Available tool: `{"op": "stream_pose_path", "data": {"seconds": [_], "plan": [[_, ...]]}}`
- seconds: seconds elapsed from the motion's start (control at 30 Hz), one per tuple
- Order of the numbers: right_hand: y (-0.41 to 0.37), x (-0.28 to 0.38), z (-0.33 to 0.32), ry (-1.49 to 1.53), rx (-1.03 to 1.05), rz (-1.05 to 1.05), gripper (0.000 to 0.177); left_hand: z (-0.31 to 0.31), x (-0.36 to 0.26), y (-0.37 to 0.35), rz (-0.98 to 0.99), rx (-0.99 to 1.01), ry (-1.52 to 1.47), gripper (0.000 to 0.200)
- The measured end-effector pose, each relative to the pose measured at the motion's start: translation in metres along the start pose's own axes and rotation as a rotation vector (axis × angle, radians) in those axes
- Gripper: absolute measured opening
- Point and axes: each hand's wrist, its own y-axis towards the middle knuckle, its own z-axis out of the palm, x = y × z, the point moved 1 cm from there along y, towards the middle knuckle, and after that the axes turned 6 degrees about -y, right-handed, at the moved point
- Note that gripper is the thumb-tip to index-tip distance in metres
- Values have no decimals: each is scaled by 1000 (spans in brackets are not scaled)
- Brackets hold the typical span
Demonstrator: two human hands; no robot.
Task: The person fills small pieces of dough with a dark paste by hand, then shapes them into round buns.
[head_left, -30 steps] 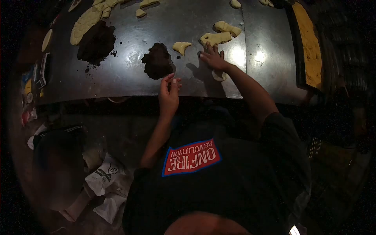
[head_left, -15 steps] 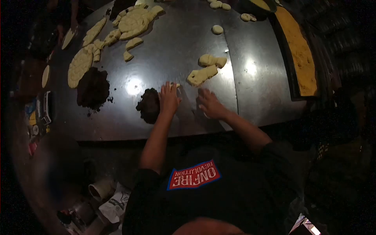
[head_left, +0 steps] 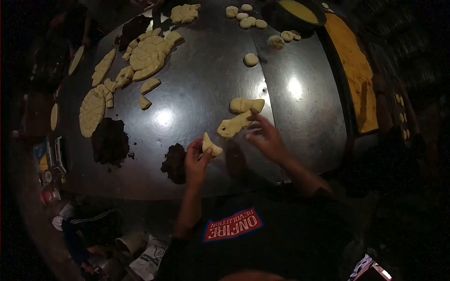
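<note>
My left hand (head_left: 196, 164) is closed on a small pale piece of dough (head_left: 211, 145), pinched between thumb and fingers and raised over the metal table. Just left of it lies a small crumbly dark brown mound (head_left: 174, 164). My right hand (head_left: 268, 141) has its thumb and fingers apart, slightly blurred. Its fingertips are right at the end of a pale dough strip (head_left: 234, 125), which has a dark spot near its left end. Another dough strip (head_left: 243, 105) lies against it on the far side.
On the metal table (head_left: 197, 79), a bigger dark brown mound (head_left: 110, 142) and cut dough slabs (head_left: 146, 58) lie left. Round dough balls (head_left: 251, 59), a bowl of yellow liquid (head_left: 300, 11) and a long orange-yellow tray (head_left: 354, 70) are farther right. Another person (head_left: 77, 239) is at lower left.
My left hand has lifted off the table with a piece of dough in it. My right hand has moved right, to the dough strips. The view has tilted, showing more of the table's far side.
</note>
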Motion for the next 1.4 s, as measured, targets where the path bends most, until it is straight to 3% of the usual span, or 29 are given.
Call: {"op": "stream_pose_path", "data": {"seconds": [0.07, 0.1, 0.13, 0.17, 0.23, 0.27, 0.3, 0.37, 0.4, 0.43, 0.5, 0.57, 0.6, 0.63, 0.67, 0.7, 0.77, 0.83, 0.9, 0.93, 0.97, 1.0, 1.03, 1.07, 1.1, 1.17, 1.23, 1.33, 1.4], "plan": [[-20, 28, 42, 197, 231, -16, 49, 9, -25, -22, 17, 108, -33, 37], [-22, 37, 49, 192, 233, -21, 49, 9, -32, -32, 37, 214, -65, 37], [-25, 48, 55, 116, 233, -148, 48, 4, -31, -41, 174, 259, -31, 36], [-29, 57, 62, 38, 234, -278, 47, 4, -36, -48, 184, 257, -35, 36], [-30, 71, 73, 3, 204, -368, 45, 2, -54, -67, 453, -46, 57, 36], [-32, 80, 80, -27, 169, -447, 42, 4, -65, -71, 546, -164, 137, 46], [-41, 94, 88, -31, 174, -457, 42, 2, -67, -76, 555, -169, 132, 46], [-65, 119, 109, 178, 205, -380, 35, -7, -66, -90, 617, -239, -153, 56], [-73, 117, 128, 68, 24, -556, 24, -10, -70, -99, 617, -220, -94, 60], [-80, 114, 142, 64, 34, -557, 24, -4, -75, -108, 738, -307, -37, 59], [-95, 115, 164, -14, -102, -858, 15, -8, -76, -124, 732, -465, -127, 56], [-107, 118, 178, -44, -97, -812, 15, -47, -52, -124, 762, -327, -262, 52], [-109, 121, 181, -79, -16, -798, 15, -51, -63, -134, 634, -235, -458, 48], [-112, 123, 186, -110, 66, -783, 16, -64, -39, -131, 640, -517, -124, 49], [-114, 112, 190, -26, 231, -510, 21, -60, -43, -143, 562, -560, -168, 50], [-114, 115, 188, -9, 396, -367, 23, -58, -48, -154, 486, -604, -216, 51], [-115, 118, 181, -156, 534, -396, 23, -89, 17, -148, 113, -431, -783, 56], [-119, 118, 175, -240, 536, -396, 18, -85, -9, -166, 99, -364, -701, 61], [-121, 114, 182, -326, 524, -387, 15, -79, -19, -166, -51, -313, -863, 71], [-121, 107, 186, -536, 430, -566, 17, -89, -8, -161, -132, -303, -904, 76], [-121, 99, 189, -741, 322, -744, 24, -92, 2, -157, -128, -322, -908, 76], [-127, 81, 197, -902, 426, -632, 39, -92, 8, -152, -97, -267, -826, 71], [-131, 66, 199, -895, 439, -635, 39, -93, 13, -147, -69, -212, -742, 67], [-135, 52, 201, -722, 536, -734, 39, -91, 2, -148, -163, -356, -573, 51], [-135, 39, 202, -542, 627, -825, 39, -97, 14, -144, -167, -370, -571, 51], [-104, 8, 189, -358, 740, -741, 40, -114, 46, -135, 44, -263, -760, 38], [-64, -18, 181, -560, 531, -731, 39, -122, 49, -137, -14, -396, -826, 33], [-17, -53, 193, -787, 508, -751, 37, -145, 64, -147, 40, -554, -803, 32], [-4, -65, 205, -778, 509, -980, 32, -152, 60, -152, 36, -641, -819, 31]]}}
